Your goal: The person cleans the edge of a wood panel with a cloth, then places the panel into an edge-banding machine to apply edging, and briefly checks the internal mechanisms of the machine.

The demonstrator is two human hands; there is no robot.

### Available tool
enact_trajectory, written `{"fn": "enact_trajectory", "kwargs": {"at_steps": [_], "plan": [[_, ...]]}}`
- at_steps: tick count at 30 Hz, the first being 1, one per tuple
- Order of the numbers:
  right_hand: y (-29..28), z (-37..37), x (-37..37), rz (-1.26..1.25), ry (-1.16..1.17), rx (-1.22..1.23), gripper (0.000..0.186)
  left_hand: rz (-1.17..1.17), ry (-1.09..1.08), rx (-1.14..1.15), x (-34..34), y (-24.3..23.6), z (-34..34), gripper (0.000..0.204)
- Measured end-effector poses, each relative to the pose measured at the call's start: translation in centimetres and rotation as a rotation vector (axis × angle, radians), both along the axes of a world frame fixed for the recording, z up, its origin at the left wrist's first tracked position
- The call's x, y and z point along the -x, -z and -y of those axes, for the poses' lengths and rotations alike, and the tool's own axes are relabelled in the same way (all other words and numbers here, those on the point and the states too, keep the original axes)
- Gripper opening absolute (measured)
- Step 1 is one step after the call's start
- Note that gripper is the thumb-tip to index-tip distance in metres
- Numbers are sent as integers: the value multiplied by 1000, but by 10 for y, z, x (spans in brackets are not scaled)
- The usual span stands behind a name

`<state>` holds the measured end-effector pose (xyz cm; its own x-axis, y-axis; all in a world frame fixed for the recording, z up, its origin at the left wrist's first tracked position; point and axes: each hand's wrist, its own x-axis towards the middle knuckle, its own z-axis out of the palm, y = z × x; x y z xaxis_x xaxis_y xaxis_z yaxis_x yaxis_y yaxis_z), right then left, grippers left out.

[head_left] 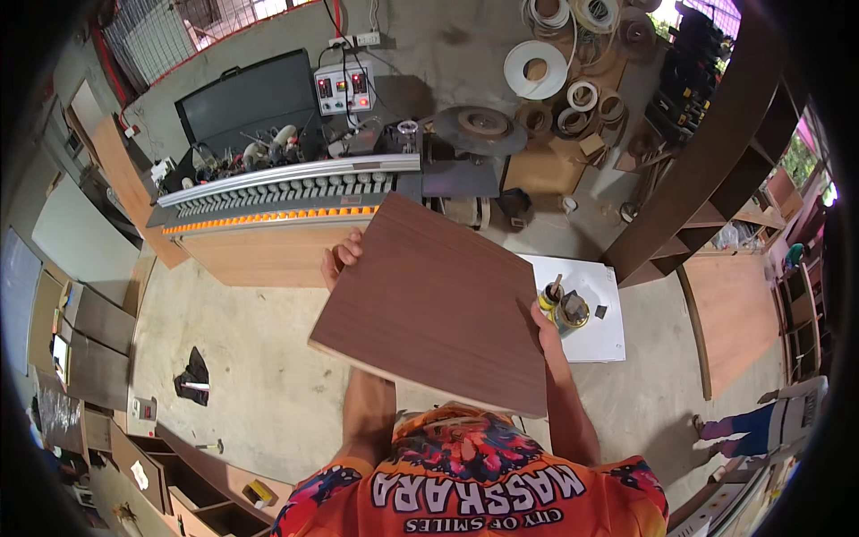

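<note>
Step in hand, as judged: you are holding and turning about a dark brown panel [434,300], raised in front of your chest and tilted, clear of the floor. Your left hand [343,257] curls its fingers at the panel's left edge; your right hand [545,329] grips the right edge, thumb side showing. Both are partly closed on it; the undersides are hidden. Any next move probably calls for even two-handed support, corners kept off the cans [571,311] on the white board [604,345].

Materials: flat, four-sided, fine streaky wood-like grain, matte face; near edge pale, seemingly uncovered. Floor [268,331]: grey, smooth, stained.
</note>
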<state>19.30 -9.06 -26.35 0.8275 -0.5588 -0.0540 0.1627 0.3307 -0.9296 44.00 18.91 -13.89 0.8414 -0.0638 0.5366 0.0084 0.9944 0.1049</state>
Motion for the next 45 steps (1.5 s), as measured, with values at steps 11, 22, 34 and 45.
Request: {"fn": "enact_trajectory", "kwargs": {"at_steps": [11, 22, 34, 45], "plan": [[-38, -51, 2, -89, -112, -589, 68, 364, 144, -1265, 51, -113, -77, 79], [32, -72, 13, 148, 224, -422, 68, 496, 324, -1506, 59, -92, -97, 71], [55, 33, -11, -298, 442, 41, 66, 135, 152, -1933, -20, 166, -47, 50], [138, 152, -208, -538, 283, 147, 69, -371, 318, -1681, -149, 247, 34, 59]]}}
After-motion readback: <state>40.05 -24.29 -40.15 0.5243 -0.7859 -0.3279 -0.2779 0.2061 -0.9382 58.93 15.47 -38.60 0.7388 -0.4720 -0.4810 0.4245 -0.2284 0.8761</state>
